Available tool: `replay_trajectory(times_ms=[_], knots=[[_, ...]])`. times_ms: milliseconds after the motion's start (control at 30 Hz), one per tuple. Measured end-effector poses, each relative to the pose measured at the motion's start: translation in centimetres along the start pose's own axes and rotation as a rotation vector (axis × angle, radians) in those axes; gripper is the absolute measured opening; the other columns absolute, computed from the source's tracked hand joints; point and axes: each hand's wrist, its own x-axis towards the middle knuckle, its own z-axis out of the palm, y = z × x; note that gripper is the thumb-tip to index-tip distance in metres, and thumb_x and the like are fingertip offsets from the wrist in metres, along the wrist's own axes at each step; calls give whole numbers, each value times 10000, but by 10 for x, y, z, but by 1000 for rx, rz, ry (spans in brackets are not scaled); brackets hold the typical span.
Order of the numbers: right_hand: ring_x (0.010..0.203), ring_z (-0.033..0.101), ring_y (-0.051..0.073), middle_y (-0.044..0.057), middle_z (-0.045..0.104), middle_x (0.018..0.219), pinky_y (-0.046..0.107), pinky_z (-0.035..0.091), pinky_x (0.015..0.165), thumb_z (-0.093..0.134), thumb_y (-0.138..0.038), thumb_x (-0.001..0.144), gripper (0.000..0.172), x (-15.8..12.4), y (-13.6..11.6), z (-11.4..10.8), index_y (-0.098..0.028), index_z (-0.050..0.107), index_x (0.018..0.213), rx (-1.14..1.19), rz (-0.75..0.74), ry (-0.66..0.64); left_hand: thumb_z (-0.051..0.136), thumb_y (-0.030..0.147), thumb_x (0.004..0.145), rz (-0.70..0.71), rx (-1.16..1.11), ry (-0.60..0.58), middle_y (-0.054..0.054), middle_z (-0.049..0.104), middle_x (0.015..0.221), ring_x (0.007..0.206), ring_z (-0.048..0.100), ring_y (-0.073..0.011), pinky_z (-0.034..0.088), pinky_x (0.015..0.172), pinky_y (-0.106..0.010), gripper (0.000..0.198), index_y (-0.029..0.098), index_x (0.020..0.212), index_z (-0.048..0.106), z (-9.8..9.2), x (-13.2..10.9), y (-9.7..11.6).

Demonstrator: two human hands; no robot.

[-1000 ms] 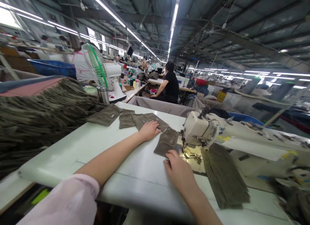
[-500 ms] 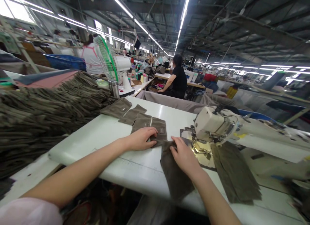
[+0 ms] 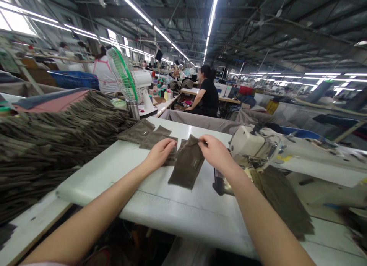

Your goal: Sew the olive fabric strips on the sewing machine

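Right hand (image 3: 216, 153): your fingers pinch the top corner of the olive fabric piece (image 3: 187, 164).
Left hand (image 3: 159, 155): fingers pressed together, lying on a second fabric piece (image 3: 172, 158).
Position: olive piece on the white desk (image 3: 183, 216), between your hands, left of the sewing machine (image 3: 249, 143).
Handling: looks light, soft, floppy; hold by an edge or corner, and expect it to sag.

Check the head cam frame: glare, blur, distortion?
Head view: the overhead tube lights and the windows blow out to white; wide-angle bending curves the edge of the white table; the stack of olive fabric pieces looks smeared; the left hand and right hand are reasonably sharp, with only soft shadows beneath them.
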Motion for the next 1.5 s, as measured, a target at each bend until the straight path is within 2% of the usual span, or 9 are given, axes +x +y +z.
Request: replay_trajectory(times_ms=[133, 300, 500, 667, 833, 967, 1100, 1367, 1500], knots=[[1052, 649, 219, 77, 676, 1159, 415, 527, 914, 579, -335, 998, 217, 56, 7, 31, -172, 662, 1116, -55, 51, -89, 586, 316, 913, 75, 197, 27, -152, 680, 1227, 1127, 657, -284, 548, 987, -478, 390, 141, 1261, 591, 10, -33, 11], [1084, 644, 232, 94, 620, 1286, 451, 561, 913, 629, -373, 978, 352, 88, 17, 75, -182, 605, 1272, -99, 58, -205, 646, 225, 875, 296, 466, -125, -165, 583, 1401, 1311, 536, -345, 506, 1063, -528, 336, 175, 1207, 651, 24, -71, 22], [1094, 641, 239, 96, 614, 1296, 457, 561, 914, 634, -375, 975, 372, 105, 15, 84, -180, 594, 1289, -185, 11, -316, 578, 164, 928, 350, 690, -401, -119, 696, 1068, 1000, 648, -276, 584, 840, -417, 151, 147, 1045, 672, 35, -46, 34], [1068, 647, 223, 90, 629, 1272, 436, 563, 908, 625, -371, 981, 323, 116, 9, 52, -190, 620, 1248, -316, 8, -396, 510, 108, 940, 403, 797, -522, -124, 656, 956, 903, 619, -264, 519, 601, -336, 162, 124, 944, 671, 41, -20, 43], [1084, 642, 234, 85, 633, 1264, 448, 555, 922, 628, -379, 977, 324, 132, -4, 28, -182, 626, 1235, -292, -91, -357, 523, 132, 942, 377, 798, -364, -105, 647, 958, 925, 607, -266, 499, 595, -330, 128, 146, 970, 647, 3, -17, 60], [1107, 635, 240, 90, 617, 1295, 455, 551, 930, 631, -374, 975, 337, 134, -24, 64, -184, 617, 1254, -205, -168, -357, 547, 113, 913, 218, 875, -394, -107, 656, 973, 955, 618, -274, 535, 677, -350, 115, 144, 959, 648, -30, -26, 52], [1075, 645, 227, 92, 625, 1277, 442, 563, 907, 628, -371, 978, 336, 128, -36, 106, -184, 613, 1257, -166, -169, -425, 558, 121, 898, 121, 897, -521, -129, 663, 997, 952, 635, -272, 562, 725, -361, 123, 124, 962, 663, -31, -40, 20], [1029, 660, 228, 75, 646, 1222, 422, 577, 866, 643, -379, 968, 340, 173, -34, 81, -163, 624, 1231, -110, -151, -464, 585, 133, 881, 199, 916, -423, -119, 657, 1043, 984, 621, -278, 560, 708, -361, 123, 150, 992, 635, -58, -23, 12], [1081, 644, 237, 90, 624, 1274, 450, 562, 907, 637, -376, 972, 359, 192, -46, 105, -175, 606, 1268, -41, -126, -348, 568, 143, 899, 94, 951, -345, -125, 663, 1070, 1055, 610, -295, 563, 782, -385, 101, 152, 969, 640, -78, -2, -4]])
